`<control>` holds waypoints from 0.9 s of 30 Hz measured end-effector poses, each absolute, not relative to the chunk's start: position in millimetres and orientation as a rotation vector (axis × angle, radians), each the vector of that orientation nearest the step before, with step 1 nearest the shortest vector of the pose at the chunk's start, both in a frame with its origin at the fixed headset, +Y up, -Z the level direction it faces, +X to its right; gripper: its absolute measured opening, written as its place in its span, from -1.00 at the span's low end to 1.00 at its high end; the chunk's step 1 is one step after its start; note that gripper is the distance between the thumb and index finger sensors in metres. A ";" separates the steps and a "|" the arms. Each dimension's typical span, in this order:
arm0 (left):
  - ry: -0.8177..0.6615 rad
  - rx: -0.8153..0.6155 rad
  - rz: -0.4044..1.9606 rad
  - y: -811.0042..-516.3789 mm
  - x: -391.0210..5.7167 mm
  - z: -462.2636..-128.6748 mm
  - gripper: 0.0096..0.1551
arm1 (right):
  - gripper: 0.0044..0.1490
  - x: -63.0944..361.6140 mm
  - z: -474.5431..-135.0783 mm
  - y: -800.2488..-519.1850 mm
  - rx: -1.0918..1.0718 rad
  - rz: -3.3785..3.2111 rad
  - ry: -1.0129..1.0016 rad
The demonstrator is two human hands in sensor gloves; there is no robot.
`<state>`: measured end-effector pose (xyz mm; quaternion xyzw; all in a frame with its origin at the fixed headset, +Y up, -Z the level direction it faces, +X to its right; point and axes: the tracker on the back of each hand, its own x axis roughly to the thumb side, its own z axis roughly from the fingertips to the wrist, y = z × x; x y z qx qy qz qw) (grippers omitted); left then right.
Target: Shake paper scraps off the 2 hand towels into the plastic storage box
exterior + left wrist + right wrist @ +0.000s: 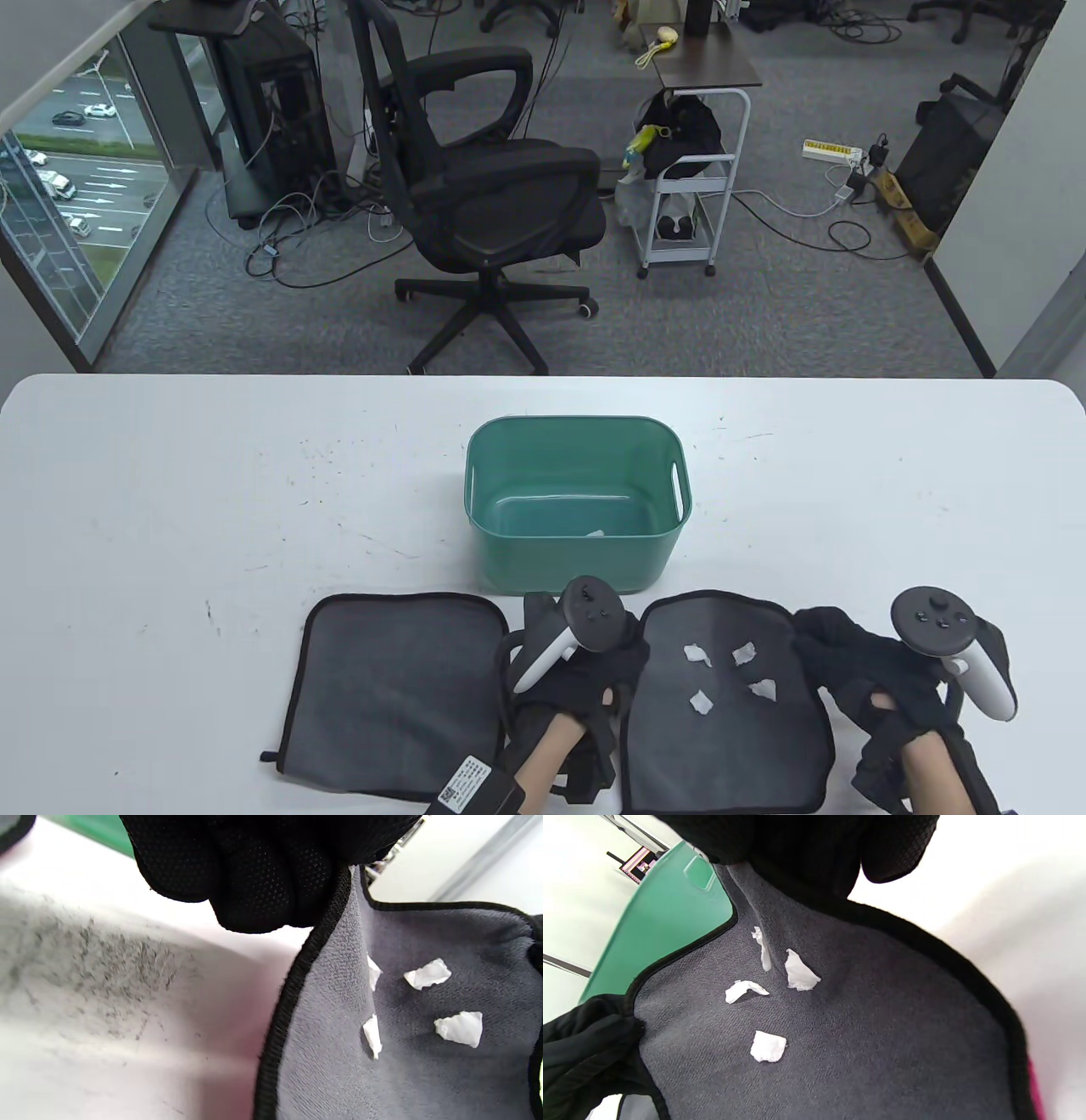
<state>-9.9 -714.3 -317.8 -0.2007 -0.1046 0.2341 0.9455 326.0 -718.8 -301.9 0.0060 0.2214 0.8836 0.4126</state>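
Two dark grey hand towels lie at the table's near edge. The left towel (399,688) is flat and shows no scraps. The right towel (730,730) (424,1060) (865,1035) carries several white paper scraps (697,654) (428,974) (799,971). My left hand (624,658) (271,878) pinches that towel's left upper edge, which is lifted. My right hand (819,637) (818,857) grips its right upper corner. Just behind the towels stands the green plastic storage box (577,501) (670,921), with one white scrap (596,533) on its floor.
The white table (212,492) is scuffed with dark marks. Beyond its far edge stand a black office chair (484,195) and a small white cart (687,170) on the carpet.
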 end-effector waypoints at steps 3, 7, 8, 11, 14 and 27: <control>-0.241 -0.399 0.464 -693.3 -13.2 -314.1 -0.54 | -0.51 320.4 -302.5 -705.0 0.073 2.197 0.558; -0.266 -0.372 0.448 -665.5 -18.9 -312.4 -0.54 | -0.51 310.5 -303.3 -675.1 0.152 2.112 0.540; -0.271 -0.371 0.450 -659.4 -20.4 -312.8 -0.54 | -0.51 307.2 -304.3 -665.5 0.160 2.111 0.529; -0.280 -0.364 0.460 -639.3 -26.0 -316.6 -0.53 | -0.51 296.4 -309.1 -639.6 0.174 2.106 0.512; -0.277 -0.348 0.472 -615.3 -34.1 -323.7 -0.53 | -0.51 283.6 -318.2 -612.7 0.190 2.090 0.518; -0.170 -0.230 0.536 -518.2 -74.1 -385.2 -0.53 | -0.51 249.7 -391.4 -546.2 0.124 1.922 0.499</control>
